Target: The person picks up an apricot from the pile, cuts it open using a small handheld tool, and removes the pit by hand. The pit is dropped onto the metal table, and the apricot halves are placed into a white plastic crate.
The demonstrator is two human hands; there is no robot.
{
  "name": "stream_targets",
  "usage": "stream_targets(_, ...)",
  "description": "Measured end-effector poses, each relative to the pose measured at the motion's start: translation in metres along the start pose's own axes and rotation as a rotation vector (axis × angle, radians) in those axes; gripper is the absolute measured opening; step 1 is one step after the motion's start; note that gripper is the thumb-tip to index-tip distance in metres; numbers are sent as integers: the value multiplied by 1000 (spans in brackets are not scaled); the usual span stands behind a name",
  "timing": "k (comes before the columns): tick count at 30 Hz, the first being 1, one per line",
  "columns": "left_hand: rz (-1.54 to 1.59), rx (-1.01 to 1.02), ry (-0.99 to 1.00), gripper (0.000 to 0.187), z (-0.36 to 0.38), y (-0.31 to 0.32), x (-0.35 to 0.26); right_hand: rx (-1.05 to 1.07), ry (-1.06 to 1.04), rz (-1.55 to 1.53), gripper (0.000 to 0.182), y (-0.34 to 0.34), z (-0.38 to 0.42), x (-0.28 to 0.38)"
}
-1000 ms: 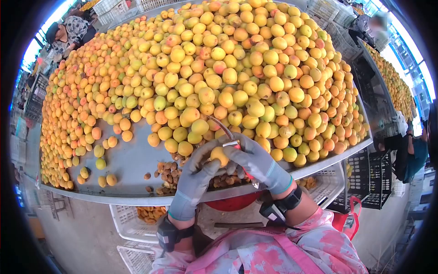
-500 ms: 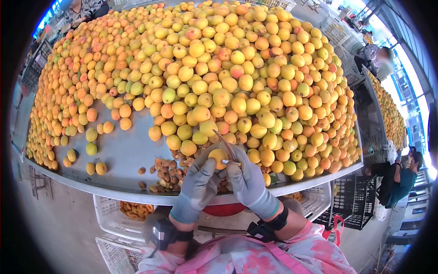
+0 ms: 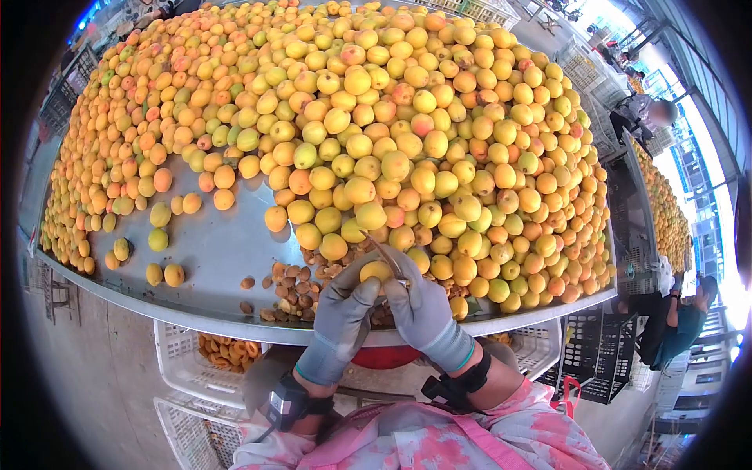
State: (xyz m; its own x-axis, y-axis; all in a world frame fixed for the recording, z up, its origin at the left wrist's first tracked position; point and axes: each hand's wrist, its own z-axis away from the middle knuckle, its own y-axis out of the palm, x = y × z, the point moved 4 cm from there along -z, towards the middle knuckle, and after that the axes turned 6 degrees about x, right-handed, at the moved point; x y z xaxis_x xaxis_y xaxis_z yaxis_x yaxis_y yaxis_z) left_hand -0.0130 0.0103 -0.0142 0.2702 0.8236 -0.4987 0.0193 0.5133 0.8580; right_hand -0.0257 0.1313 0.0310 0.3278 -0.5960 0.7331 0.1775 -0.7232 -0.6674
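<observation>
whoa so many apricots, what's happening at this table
A person in grey gloves is working on one apricot at the near edge of a metal table. The left hand grips the fruit while the right hand holds a knife against it. A small heap of brown pits lies on the table beside the hands, and a huge pile of apricots covers the rest. A white crate under the table holds orange fruit pieces.
</observation>
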Motion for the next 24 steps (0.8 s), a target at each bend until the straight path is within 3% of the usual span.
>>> stream_targets(6, -100, -27, 66, 49, -6, 1, 0, 41, -3, -100, 51, -4, -6, 2)
stream_targets(8, -140, -47, 88, 49, -8, 1, -3, 76, 121, -483, 55, -1, -4, -6)
stream_targets(9, -141, -47, 66, 49, -8, 5, -5, 73, 124, -483, 55, 5, -4, -14)
stream_targets(12, -169, -52, 71, 50, -11, 7, -3, -106, -7, -592, 60, 8, -3, -25)
stream_targets(14, -197, -66, 97, 50, -10, 4, -1, -51, 192, -757, 57, -3, -2, -4)
stream_targets(15, -192, -59, 47, 50, -9, 0, 0, -51, 194, -759, 57, -10, -2, 3)
stream_targets(16, -187, -52, -4, 49, -9, -2, 2, 75, 393, -938, 48, -8, 0, 4)
stream_targets(17, -187, -54, -7, 49, -9, -2, 2, 204, 594, -1112, 54, -5, 3, 3)
stream_targets(19, -188, 3, 124, 49, -12, 3, -2, 296, 589, -1203, 57, -7, 1, 4)
stream_targets(21, -190, 33, 117, 52, -10, 0, -1, 389, 582, -1292, 65, -5, 4, -2)
stream_targets(23, -188, 60, 106, 55, -8, 3, 1, 635, 378, -1923, 46, -1, 10, -8)
stream_targets(24, -102, 59, 96, 52, -9, 8, 1, 628, 370, -1872, 48, -2, 12, -13)
